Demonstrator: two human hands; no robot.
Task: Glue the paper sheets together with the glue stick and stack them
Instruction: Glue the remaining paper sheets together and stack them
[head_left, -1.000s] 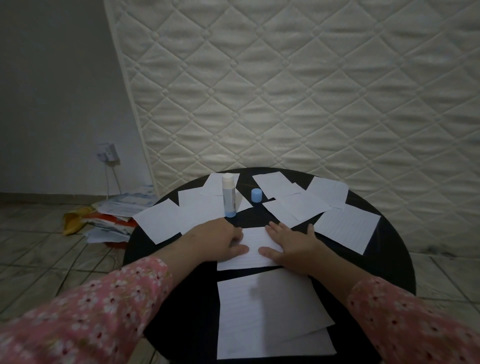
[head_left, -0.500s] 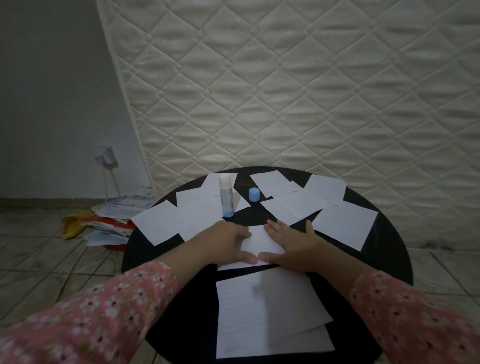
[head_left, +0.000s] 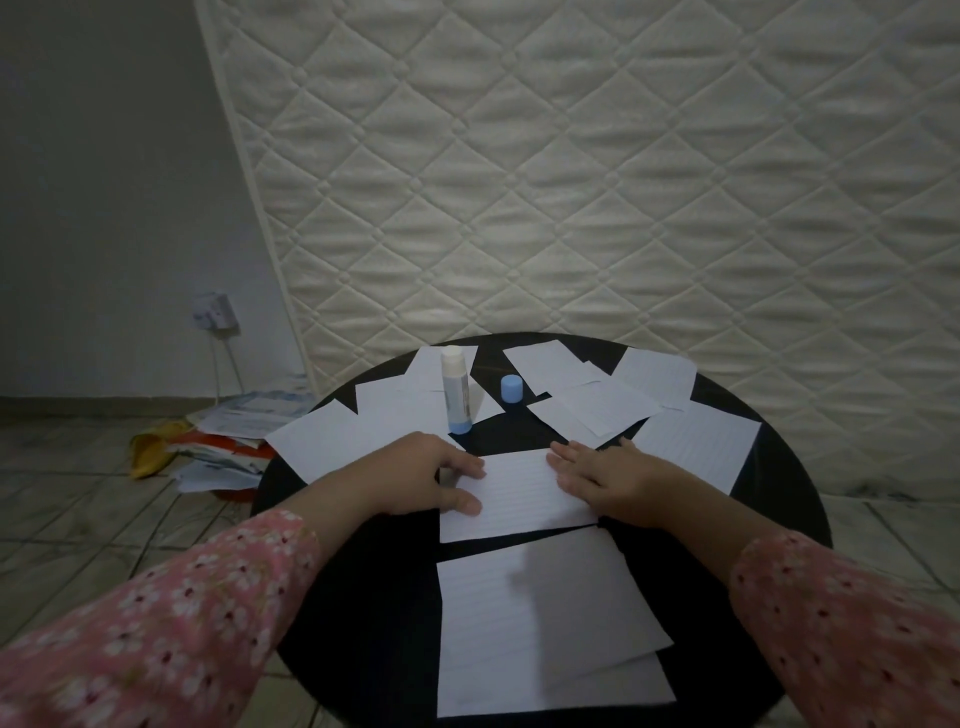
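A lined white sheet lies on the round black table between my hands. My left hand rests on its left edge with fingers and thumb laid on the paper. My right hand presses flat on its right edge, fingers straight. Nearer to me lies a stack of larger sheets, slightly fanned. The glue stick stands upright and uncapped behind my left hand. Its blue cap sits to the right of it. Several loose sheets are spread over the far half of the table.
A quilted mattress leans against the wall right behind the table. On the tiled floor to the left lies a pile of papers and packets, below a wall socket with a cable.
My left hand slid right across the sheet to its middle, then back to the left edge. My right hand shifted slightly toward the right edge. The sheet stays in place.
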